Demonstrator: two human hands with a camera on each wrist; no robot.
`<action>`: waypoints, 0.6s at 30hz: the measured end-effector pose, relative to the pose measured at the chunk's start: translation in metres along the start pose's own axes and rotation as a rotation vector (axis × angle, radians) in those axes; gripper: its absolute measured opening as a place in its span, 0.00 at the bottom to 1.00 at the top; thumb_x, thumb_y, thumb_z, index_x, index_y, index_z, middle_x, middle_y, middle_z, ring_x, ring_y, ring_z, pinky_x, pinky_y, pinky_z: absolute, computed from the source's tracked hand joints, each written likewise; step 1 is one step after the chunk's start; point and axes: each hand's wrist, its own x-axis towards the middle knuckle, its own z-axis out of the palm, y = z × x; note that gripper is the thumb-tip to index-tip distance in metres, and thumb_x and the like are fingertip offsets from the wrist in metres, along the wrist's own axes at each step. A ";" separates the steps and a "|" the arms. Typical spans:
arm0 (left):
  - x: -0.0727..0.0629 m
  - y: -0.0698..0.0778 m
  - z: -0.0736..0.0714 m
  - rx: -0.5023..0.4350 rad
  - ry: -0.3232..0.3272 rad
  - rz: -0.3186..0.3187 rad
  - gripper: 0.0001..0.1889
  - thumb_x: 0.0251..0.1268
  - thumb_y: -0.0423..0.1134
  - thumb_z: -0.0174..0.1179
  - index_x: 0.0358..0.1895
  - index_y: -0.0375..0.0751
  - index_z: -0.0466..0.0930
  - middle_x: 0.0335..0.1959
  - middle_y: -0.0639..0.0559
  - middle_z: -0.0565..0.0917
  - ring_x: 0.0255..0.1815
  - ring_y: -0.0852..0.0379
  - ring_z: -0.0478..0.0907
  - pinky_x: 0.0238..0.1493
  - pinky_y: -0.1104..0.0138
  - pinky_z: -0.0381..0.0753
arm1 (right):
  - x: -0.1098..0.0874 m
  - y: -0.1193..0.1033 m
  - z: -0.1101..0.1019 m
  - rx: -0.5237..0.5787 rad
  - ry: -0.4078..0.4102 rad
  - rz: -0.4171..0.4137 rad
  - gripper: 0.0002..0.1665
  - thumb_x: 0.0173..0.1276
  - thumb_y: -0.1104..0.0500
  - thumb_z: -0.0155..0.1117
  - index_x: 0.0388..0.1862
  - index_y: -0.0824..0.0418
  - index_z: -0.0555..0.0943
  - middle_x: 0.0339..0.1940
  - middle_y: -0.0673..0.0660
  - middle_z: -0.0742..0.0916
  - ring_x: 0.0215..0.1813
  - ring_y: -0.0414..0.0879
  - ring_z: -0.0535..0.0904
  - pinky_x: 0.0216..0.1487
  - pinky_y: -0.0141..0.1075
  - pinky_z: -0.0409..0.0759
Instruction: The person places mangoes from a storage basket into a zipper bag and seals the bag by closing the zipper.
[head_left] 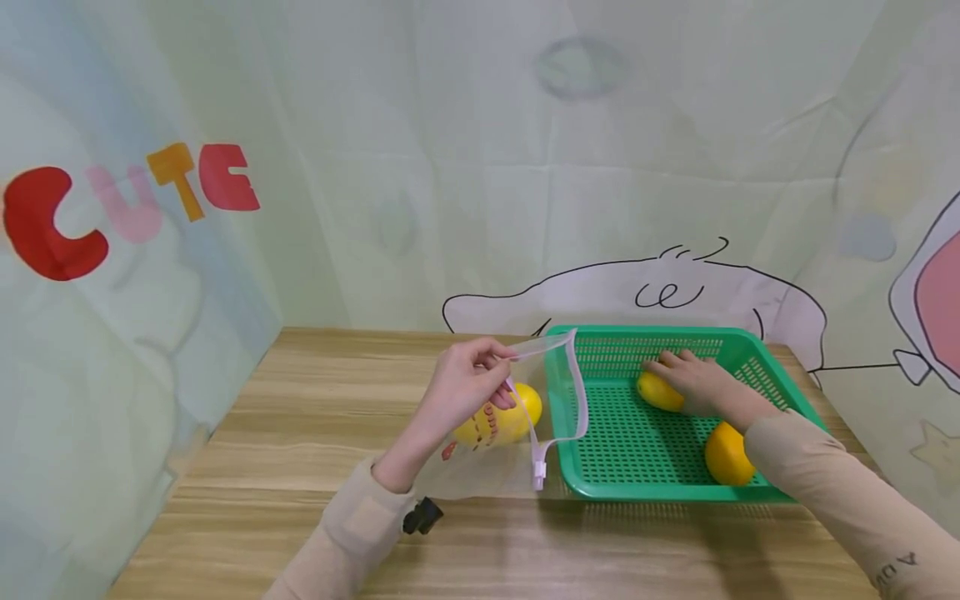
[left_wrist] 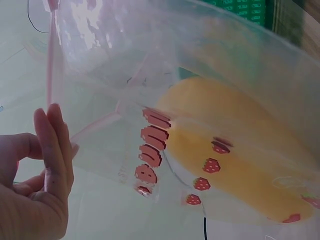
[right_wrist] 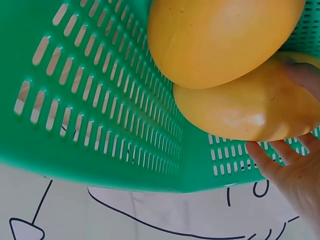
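Note:
In the head view my left hand (head_left: 468, 379) pinches the edge of a clear zip bag (head_left: 491, 482) with a pink rim, holding its mouth apart. A yellow mango (left_wrist: 240, 160) shows through the printed film in the left wrist view and lies inside the bag. My right hand (head_left: 703, 387) reaches into a green basket (head_left: 566, 467) and grips a mango (head_left: 657, 392) near the back wall. Seen from the right wrist, the thumb and fingers lie on opposite sides of this mango (right_wrist: 240, 110). Another mango (head_left: 727, 457) lies in the basket's front right part, under the right forearm.
The basket stands on the right of a wooden table (head_left: 285, 467), beside the bag. A small black object (head_left: 422, 517) is by the left sleeve. Behind the table hangs a printed cloth (head_left: 420, 167) with drawings and coloured letters.

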 end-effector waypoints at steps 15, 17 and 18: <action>0.001 0.000 0.001 0.002 0.003 -0.013 0.09 0.64 0.28 0.56 0.44 0.34 0.82 0.25 0.42 0.83 0.17 0.57 0.82 0.27 0.57 0.87 | 0.002 -0.004 0.001 -0.036 0.015 -0.030 0.45 0.45 0.62 0.79 0.64 0.59 0.70 0.51 0.61 0.78 0.49 0.58 0.74 0.40 0.56 0.81; 0.000 -0.001 0.001 0.000 0.003 -0.013 0.09 0.64 0.28 0.56 0.44 0.34 0.82 0.25 0.42 0.83 0.17 0.57 0.82 0.27 0.58 0.87 | 0.002 -0.004 -0.001 -0.017 0.008 -0.034 0.45 0.45 0.62 0.79 0.64 0.59 0.70 0.52 0.60 0.78 0.50 0.58 0.74 0.40 0.56 0.81; 0.000 -0.001 0.001 0.000 0.005 -0.014 0.09 0.64 0.28 0.56 0.44 0.34 0.82 0.25 0.42 0.83 0.17 0.57 0.82 0.26 0.59 0.87 | 0.002 -0.004 -0.002 -0.009 0.007 -0.038 0.45 0.45 0.62 0.79 0.64 0.59 0.70 0.52 0.60 0.78 0.50 0.58 0.74 0.41 0.56 0.81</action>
